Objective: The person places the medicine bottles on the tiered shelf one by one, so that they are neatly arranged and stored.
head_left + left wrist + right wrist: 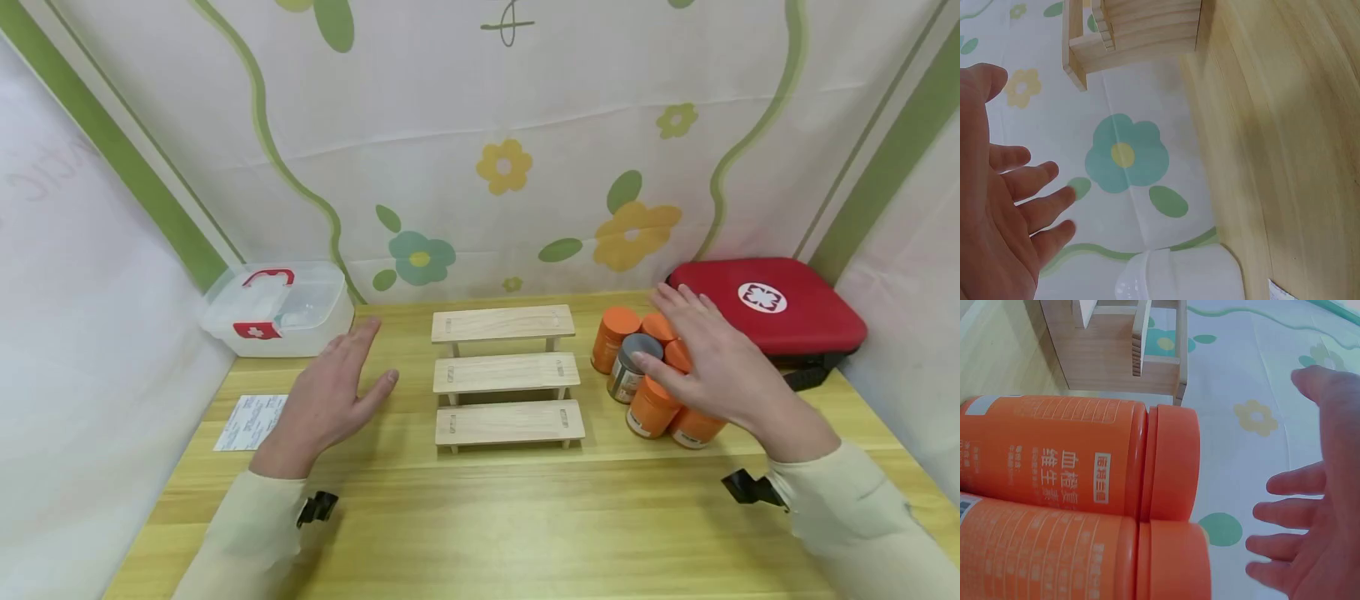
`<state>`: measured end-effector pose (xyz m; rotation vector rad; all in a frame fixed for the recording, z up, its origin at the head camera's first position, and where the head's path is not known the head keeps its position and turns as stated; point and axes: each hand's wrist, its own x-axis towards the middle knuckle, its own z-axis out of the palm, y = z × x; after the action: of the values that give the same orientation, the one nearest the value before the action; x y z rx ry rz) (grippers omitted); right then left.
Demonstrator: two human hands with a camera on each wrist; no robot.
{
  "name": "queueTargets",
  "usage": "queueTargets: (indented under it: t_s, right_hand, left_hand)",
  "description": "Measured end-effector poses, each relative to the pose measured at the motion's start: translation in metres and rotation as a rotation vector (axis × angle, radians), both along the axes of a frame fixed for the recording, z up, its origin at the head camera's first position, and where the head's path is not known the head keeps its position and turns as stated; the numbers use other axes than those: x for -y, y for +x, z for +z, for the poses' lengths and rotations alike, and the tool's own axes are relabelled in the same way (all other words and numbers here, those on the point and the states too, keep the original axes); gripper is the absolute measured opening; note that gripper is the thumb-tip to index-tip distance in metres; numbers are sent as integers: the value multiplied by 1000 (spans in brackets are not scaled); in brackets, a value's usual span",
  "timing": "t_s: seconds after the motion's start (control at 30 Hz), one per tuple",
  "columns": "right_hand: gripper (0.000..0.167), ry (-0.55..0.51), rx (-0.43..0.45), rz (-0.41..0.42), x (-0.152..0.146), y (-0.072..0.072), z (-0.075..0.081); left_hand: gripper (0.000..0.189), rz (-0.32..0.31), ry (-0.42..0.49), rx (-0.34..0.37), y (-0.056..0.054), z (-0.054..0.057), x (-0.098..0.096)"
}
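Orange bottles (651,407) are standing in a tight cluster right of centre in the head view, with a grey-lidded bottle (626,379) sitting at the cluster's left side. The right hand (712,362) is hovering by the cluster, covering its right part in that view; its fingers are stretching out and holding nothing, and the right wrist view is showing them apart from the two bottles at lower left. The left hand (326,396) is hanging left of centre, its fingers also reaching out unclenched, between a printed slip (249,422) at the left and a three-step wooden rack (507,372) in the middle. A translucent box (317,335) with a red latch is resting farther up on the left, while a red case (806,308) is lying at the right. The wood-grain counter (510,525) is carrying them all, and a flower-printed cloth (435,175) is hanging behind.
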<state>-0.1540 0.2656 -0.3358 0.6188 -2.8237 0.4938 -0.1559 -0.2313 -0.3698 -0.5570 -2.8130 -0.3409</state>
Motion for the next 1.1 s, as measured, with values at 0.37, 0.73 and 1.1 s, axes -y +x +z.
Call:
queueTargets:
  t_s: [0.37,0.73,1.1]
  right_hand:
    - [73,-162,-269,19,-9,7,-8]
    - [38,-371,-256,-94,-20,10,-16]
    - [38,-438,-213,-103,-41,25,-24]
  left_hand:
    - [65,-33,190,1,6,-6,-2]
    - [54,-56,297,107,16,-10,-2]
    - [41,-123,355,258,21,-16,-4]
